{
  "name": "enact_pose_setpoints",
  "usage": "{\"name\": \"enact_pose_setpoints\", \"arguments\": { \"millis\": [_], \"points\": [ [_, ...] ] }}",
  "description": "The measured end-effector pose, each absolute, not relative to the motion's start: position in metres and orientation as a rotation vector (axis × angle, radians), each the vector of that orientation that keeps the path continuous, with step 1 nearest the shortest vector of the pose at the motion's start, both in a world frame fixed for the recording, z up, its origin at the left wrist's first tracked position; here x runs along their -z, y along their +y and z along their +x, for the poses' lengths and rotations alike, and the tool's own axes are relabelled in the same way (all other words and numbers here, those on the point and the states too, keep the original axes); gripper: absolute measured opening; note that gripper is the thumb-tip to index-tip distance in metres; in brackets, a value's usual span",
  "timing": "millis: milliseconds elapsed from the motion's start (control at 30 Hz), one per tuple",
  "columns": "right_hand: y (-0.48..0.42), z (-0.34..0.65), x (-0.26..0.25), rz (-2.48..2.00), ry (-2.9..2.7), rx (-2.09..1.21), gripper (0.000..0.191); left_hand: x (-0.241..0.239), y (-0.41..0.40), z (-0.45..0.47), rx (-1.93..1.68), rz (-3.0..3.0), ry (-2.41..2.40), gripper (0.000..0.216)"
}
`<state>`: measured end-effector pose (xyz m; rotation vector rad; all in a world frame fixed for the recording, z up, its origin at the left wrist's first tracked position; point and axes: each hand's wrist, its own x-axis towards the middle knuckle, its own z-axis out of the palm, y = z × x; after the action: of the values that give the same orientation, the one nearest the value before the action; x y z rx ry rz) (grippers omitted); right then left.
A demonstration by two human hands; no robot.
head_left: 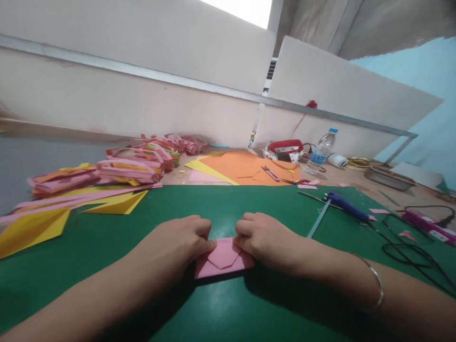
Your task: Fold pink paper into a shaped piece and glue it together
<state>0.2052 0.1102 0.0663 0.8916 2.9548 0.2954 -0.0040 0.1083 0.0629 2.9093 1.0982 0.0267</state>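
Observation:
A folded piece of pink paper [223, 259] lies just over the green mat, its flap edges meeting in an angular shape at the middle. My left hand [194, 235] pinches its upper left corner, thumb on top and fingers curled. At the upper right corner my right hand [251, 237] grips the same paper, also with curled fingers. The fingertips beneath the paper are hidden. A bracelet circles my right wrist.
On the green mat [171, 204] to the right lie a blue glue gun [347, 205] and a pink power strip [427, 226] with black cable. Pink paper baskets [130, 166] and yellow paper [35, 230] sit left. Orange sheets [245, 166], small scissors [270, 174] and a water bottle [320, 152] are behind.

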Motion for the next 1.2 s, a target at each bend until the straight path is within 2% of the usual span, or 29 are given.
{"name": "enact_pose_setpoints", "arguments": {
  "millis": [200, 333, 400, 567, 700, 733, 800, 833, 867, 1033, 1133, 1200],
  "points": [
    [0.098, 0.212, -0.053, 0.992, 3.032, -0.331, 0.026, -0.069, 0.097, -0.005, -0.026, 2.805, 1.234, 0.032],
    [0.096, 0.222, -0.057, 0.898, 3.023, -0.286, 0.023, -0.066, 0.098, -0.016, -0.187, 2.567, 1.247, 0.036],
    [0.098, 0.228, -0.059, 0.849, 3.04, -0.198, 0.018, -0.062, 0.102, -0.023, -0.291, 2.431, 1.219, 0.037],
    [0.105, 0.235, -0.057, 0.996, 3.208, 0.282, 0.024, -0.062, 0.11, -0.028, -0.476, 2.217, 1.31, 0.035],
    [0.111, 0.229, -0.051, 1.177, 3.249, 0.332, 0.022, -0.068, 0.106, -0.025, -0.543, 2.134, 1.321, 0.025],
    [0.112, 0.227, -0.05, 1.211, 3.251, 0.317, 0.02, -0.069, 0.104, -0.025, -0.511, 2.142, 1.284, 0.037],
    [0.112, 0.223, -0.049, 1.272, 3.263, 0.31, 0.02, -0.068, 0.1, -0.025, -0.433, 2.187, 1.217, 0.076],
    [0.112, 0.222, -0.048, 1.301, 3.28, 0.32, 0.021, -0.067, 0.099, -0.024, -0.402, 2.219, 1.203, 0.089],
    [0.112, 0.221, -0.048, 1.325, 3.303, 0.342, 0.021, -0.067, 0.098, -0.022, -0.384, 2.248, 1.204, 0.093],
    [0.107, 0.218, -0.051, 1.369, 3.468, 0.438, 0.018, -0.073, 0.098, -0.011, -0.439, 2.232, 1.226, 0.055],
    [0.103, 0.217, -0.055, 1.394, 3.524, 0.561, 0.016, -0.075, 0.099, -0.009, -0.533, 2.185, 1.229, 0.051],
    [0.1, 0.218, -0.056, 1.419, 3.48, 0.754, 0.016, -0.073, 0.099, -0.01, -0.593, 2.163, 1.232, 0.049]
  ]
}}
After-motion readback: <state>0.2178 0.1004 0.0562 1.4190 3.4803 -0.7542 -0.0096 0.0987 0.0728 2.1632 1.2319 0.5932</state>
